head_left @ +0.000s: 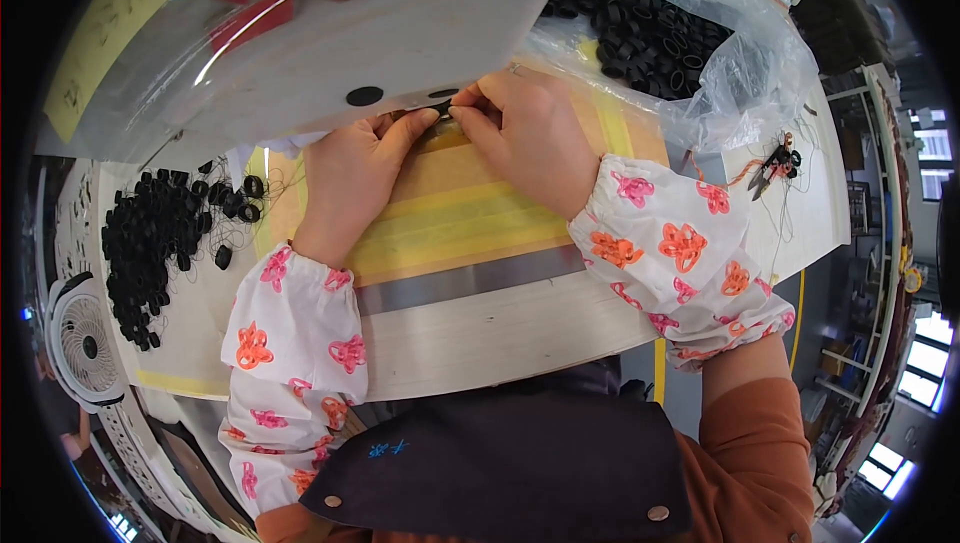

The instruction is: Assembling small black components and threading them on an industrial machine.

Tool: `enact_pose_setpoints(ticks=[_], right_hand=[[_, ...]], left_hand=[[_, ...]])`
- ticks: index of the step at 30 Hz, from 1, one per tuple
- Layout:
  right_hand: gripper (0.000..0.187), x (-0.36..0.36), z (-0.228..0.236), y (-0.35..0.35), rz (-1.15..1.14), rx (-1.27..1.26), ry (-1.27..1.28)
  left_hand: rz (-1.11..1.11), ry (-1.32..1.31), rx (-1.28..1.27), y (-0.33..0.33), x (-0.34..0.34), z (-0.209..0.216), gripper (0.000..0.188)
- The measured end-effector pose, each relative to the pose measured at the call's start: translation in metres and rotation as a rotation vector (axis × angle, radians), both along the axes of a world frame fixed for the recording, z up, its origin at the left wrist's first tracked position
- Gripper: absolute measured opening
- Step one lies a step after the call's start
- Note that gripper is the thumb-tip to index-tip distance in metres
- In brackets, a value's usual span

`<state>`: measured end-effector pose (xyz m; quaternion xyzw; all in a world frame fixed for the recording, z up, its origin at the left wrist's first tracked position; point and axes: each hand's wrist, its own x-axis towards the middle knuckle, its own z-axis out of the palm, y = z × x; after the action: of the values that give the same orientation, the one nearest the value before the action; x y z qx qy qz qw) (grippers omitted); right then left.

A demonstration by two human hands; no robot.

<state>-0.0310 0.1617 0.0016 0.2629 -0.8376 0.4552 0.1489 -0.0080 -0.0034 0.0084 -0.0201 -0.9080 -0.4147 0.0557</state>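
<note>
At the near edge of a grey-white machine head [470,18], apparently a sewing machine, my two hands meet. My left hand [350,178] pinches a small black fabric band [443,107] between thumb and fingers. Facing it, my right hand [530,128] pinches the band's other side. The machine head hides whatever lies beyond the fingertips. Below them, the work surface carries yellow tape strips [450,213] over brown board.
Left on the table lies a heap of black bands [150,253] with loose threads. A clear plastic bag [745,73] at the far right holds many similar black loops [650,33]. Thread snips [768,171] lie right of my sleeve. A white fan [88,343] stands beyond the left edge.
</note>
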Motion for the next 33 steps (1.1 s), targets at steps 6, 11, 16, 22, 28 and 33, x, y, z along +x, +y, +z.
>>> enact_pose_setpoints(ticks=[6,11,16,22,28,33], right_hand=[[0.007,0.002,0.004,0.000,-0.005,-0.024,-0.049],[0.007,0.003,0.004,0.001,0.002,0.042,-0.005],[0.007,0.004,0.004,-0.004,0.032,0.083,-0.020],[0.006,0.003,0.003,0.000,0.008,0.134,-0.040],[0.007,0.002,0.003,0.001,0.026,0.138,-0.003],[0.008,0.003,0.004,-0.001,-0.009,0.118,-0.046]], left_hand=[[0.010,-0.054,-0.078,0.002,0.001,0.010,0.026],[-0.011,-0.158,-0.134,0.001,0.001,0.014,0.023],[-0.060,0.002,-0.047,-0.007,0.001,0.005,0.023],[-0.066,-0.024,-0.029,-0.006,-0.001,-0.001,0.025],[-0.080,0.059,-0.038,-0.004,-0.002,-0.001,0.024],[-0.053,-0.030,-0.121,-0.002,-0.002,0.004,0.023]])
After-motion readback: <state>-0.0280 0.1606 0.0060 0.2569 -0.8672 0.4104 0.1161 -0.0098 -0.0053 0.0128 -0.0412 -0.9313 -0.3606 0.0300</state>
